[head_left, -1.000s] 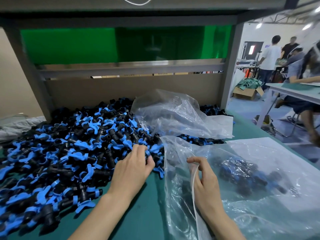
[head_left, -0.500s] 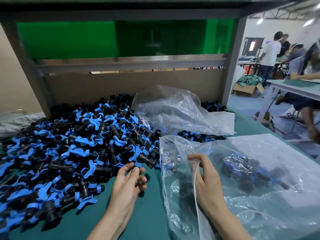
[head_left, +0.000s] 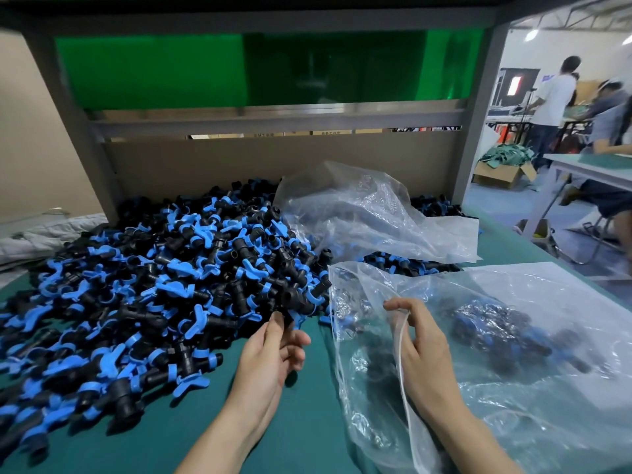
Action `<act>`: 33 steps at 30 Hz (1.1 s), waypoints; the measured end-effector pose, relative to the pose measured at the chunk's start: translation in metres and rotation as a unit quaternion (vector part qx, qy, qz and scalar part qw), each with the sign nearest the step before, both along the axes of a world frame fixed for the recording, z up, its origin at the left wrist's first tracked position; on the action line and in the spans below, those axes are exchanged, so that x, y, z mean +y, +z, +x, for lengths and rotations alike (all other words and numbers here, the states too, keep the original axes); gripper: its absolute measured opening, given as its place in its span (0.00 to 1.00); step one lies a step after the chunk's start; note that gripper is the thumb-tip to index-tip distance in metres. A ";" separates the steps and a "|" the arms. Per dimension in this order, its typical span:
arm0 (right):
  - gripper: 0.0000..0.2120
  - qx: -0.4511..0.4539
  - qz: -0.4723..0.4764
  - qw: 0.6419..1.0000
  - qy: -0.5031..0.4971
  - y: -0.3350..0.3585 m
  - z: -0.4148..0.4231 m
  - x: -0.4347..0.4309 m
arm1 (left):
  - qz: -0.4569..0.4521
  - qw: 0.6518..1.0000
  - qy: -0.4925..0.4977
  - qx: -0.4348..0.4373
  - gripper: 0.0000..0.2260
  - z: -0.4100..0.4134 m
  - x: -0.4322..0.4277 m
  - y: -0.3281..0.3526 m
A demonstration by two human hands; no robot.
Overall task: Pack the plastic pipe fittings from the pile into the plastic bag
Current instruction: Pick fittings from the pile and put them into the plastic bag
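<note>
1. Step: pick-up. L hand (head_left: 273, 354) has its fingers curled and looks to be pinching one fitting (head_left: 290, 319) at the near-right edge of the pile (head_left: 154, 285).
2. R hand (head_left: 420, 354) grips the rim of the plastic bag (head_left: 530, 388), mouth held open just right of the pile. Some fittings are inside, most aren't.
3. Next, prob.: carry the fitting right into the mouth, let go.
4. Fittings: hard black tees w/ blue winged clips, tangle-prone. Bag: thin, clear, crinkly, floppy.

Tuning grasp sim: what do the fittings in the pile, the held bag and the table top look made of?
fittings: hard moulded plastic, matte black bodies with blue winged collars, faint sheen.
held bag: thin clear film, likely polyethylene; glossy, crinkled, see-through.
table top: green mat, matte, maybe rubber or vinyl.
</note>
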State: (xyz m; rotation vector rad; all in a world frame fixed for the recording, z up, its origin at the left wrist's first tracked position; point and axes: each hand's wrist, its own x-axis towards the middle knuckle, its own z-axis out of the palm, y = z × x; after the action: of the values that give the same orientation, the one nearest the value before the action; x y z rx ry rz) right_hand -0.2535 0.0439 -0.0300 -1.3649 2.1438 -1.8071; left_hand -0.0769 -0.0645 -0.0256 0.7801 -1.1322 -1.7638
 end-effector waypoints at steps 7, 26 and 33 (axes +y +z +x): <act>0.06 -0.011 0.004 1.000 0.008 -0.001 -0.001 0.000 | 0.005 1.000 0.001 -0.004 0.17 0.000 0.003 0.004; 0.07 0.104 -0.087 0.990 -0.027 0.016 0.011 0.003 | -0.140 0.987 0.011 -0.081 0.07 -0.003 0.028 0.013; 0.10 0.236 -0.150 0.958 -0.069 0.020 0.009 0.006 | -0.201 0.958 -0.073 -0.192 0.02 -0.062 0.046 0.030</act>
State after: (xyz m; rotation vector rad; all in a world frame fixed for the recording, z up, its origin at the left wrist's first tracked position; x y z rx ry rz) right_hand -0.2445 0.0498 -0.0103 -1.9314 2.2894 -2.1055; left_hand -0.1386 -0.0180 0.0041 0.8205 -1.7819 -1.4537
